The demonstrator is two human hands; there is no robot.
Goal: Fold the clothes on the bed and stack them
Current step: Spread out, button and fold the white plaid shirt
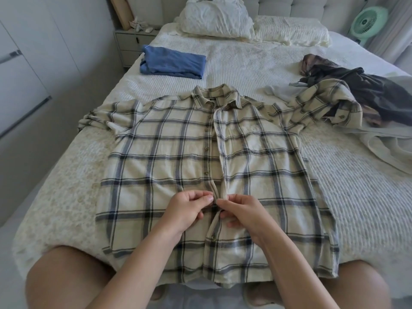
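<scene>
The shirt (178,157) is cream plaid with navy and grey lines; the folded garment (172,62) blue; the crumpled clothes (356,90) seemingly dark brown.

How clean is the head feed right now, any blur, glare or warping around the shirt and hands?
Head view: soft, even daylight, no glare; plaid shirt and both hands, left and right, are sharp mid-frame; wide-angle warping bows the bed edges and wardrobe; the dark clothes pile looks slightly soft.

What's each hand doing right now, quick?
Left hand: pinching the plaid shirt at its button placket.
Right hand: pinching the shirt's other front edge.
</scene>
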